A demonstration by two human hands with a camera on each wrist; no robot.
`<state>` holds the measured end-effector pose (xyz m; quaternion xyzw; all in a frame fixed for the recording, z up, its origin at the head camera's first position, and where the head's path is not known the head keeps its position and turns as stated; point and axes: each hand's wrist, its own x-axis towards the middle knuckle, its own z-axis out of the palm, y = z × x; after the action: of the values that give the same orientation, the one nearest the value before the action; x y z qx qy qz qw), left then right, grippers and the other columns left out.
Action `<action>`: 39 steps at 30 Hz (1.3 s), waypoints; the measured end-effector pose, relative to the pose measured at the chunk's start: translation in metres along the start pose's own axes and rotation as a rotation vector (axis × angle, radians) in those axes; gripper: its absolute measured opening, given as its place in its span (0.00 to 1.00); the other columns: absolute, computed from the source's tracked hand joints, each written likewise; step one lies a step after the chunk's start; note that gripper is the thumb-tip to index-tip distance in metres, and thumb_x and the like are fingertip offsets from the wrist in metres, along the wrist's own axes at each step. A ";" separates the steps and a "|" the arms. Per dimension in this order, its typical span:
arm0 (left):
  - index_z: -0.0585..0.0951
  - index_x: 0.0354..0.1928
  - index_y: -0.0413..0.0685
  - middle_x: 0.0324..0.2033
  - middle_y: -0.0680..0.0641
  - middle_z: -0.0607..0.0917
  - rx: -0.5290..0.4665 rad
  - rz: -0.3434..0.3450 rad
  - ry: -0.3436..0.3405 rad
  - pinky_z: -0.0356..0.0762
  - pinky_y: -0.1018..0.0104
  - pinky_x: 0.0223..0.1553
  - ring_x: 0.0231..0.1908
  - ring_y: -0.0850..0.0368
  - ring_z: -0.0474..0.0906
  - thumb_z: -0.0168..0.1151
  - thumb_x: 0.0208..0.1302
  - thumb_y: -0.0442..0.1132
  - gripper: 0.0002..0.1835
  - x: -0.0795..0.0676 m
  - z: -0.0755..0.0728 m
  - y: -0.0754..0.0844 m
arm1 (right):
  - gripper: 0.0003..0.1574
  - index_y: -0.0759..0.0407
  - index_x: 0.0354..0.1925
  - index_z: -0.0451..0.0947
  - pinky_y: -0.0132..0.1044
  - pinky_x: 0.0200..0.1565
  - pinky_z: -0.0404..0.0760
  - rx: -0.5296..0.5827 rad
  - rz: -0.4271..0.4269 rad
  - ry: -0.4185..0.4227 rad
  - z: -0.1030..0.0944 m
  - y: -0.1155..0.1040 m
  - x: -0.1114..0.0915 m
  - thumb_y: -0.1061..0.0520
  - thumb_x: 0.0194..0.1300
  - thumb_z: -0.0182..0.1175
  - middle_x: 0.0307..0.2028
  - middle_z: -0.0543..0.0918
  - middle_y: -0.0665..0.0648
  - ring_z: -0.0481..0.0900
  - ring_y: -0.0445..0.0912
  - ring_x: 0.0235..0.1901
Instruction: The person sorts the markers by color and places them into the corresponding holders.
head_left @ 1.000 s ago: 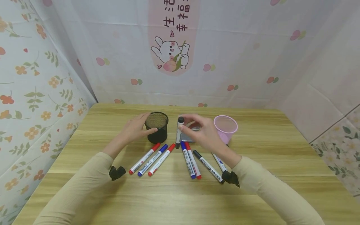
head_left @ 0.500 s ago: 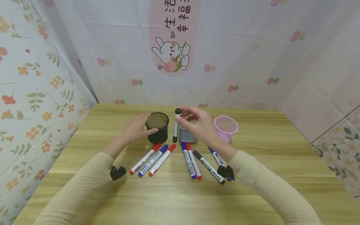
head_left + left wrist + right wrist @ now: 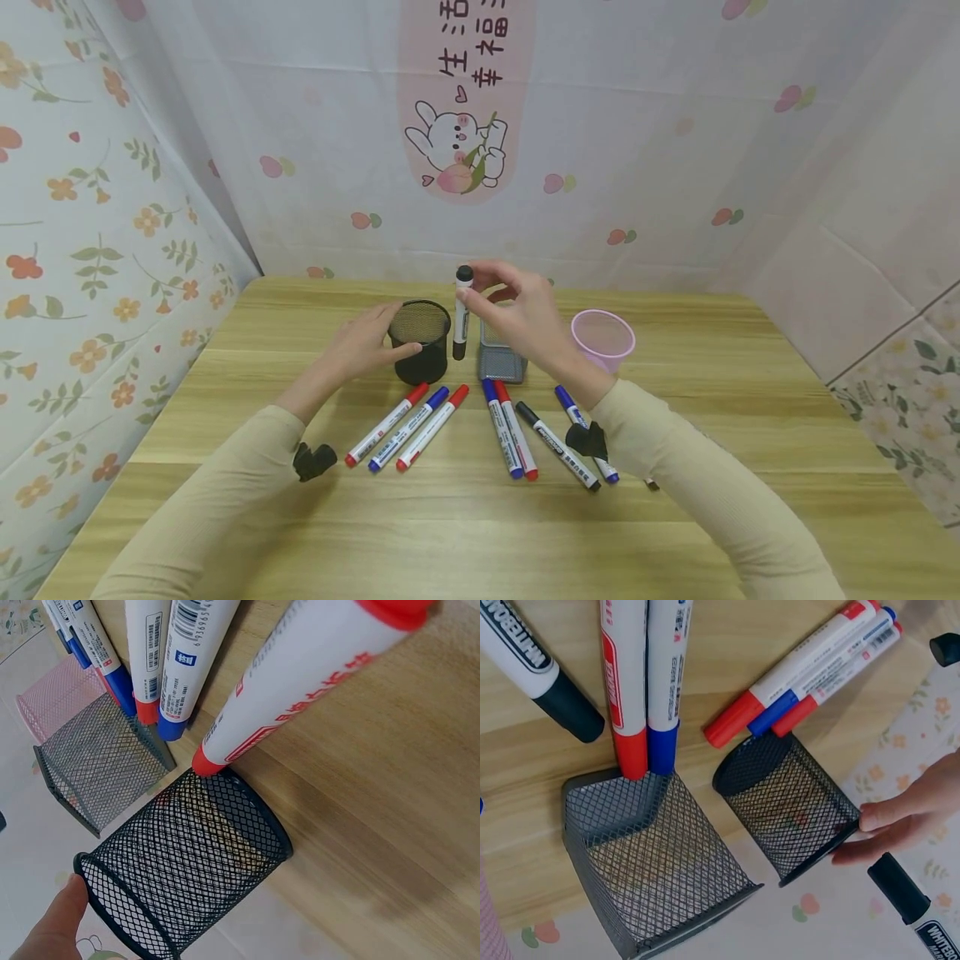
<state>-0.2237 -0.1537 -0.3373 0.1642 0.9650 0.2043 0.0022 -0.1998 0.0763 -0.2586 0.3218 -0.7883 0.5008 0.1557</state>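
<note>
Black-capped marker [image 3: 461, 326] hangs near-upright beside the black cup [image 3: 423, 367], pinched near its top by our right hand [image 3: 522, 313], likely to free its lower end; our left hand [image 3: 363, 341], spread wide, grips the cup, likely steadying it.

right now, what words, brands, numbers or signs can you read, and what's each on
"生活": backdrop curtain
"幸福": same curtain; next character cut off
"WHITEBO": held marker in the right hand, cut off
"MAR": same marker, cut off
"WHITEBO": black-capped marker on the table, rest unclear
Red markers, blue markers: print and barcode digits too blurred
</note>
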 end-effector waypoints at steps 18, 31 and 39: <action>0.56 0.64 0.39 0.60 0.37 0.61 -0.007 0.003 0.005 0.50 0.36 0.52 0.59 0.40 0.55 0.55 0.55 0.59 0.43 0.002 0.000 -0.001 | 0.20 0.62 0.47 0.75 0.33 0.38 0.74 -0.055 0.010 0.021 0.011 0.006 0.025 0.55 0.56 0.60 0.33 0.79 0.51 0.74 0.39 0.36; 0.55 0.64 0.38 0.60 0.37 0.61 -0.009 -0.004 0.000 0.49 0.36 0.52 0.59 0.39 0.55 0.55 0.55 0.59 0.43 0.001 0.000 0.000 | 0.20 0.63 0.46 0.75 0.30 0.36 0.75 -0.053 -0.006 0.043 0.020 0.009 0.039 0.54 0.56 0.60 0.33 0.79 0.51 0.74 0.38 0.35; 0.55 0.65 0.39 0.60 0.37 0.61 -0.010 -0.001 -0.003 0.50 0.37 0.52 0.59 0.39 0.55 0.54 0.55 0.60 0.44 0.002 0.001 -0.002 | 0.20 0.63 0.46 0.75 0.28 0.35 0.75 -0.060 -0.018 0.046 0.031 0.014 0.045 0.55 0.56 0.60 0.33 0.79 0.52 0.74 0.39 0.34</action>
<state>-0.2262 -0.1544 -0.3384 0.1639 0.9641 0.2088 0.0048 -0.2403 0.0376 -0.2569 0.3125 -0.7962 0.4828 0.1879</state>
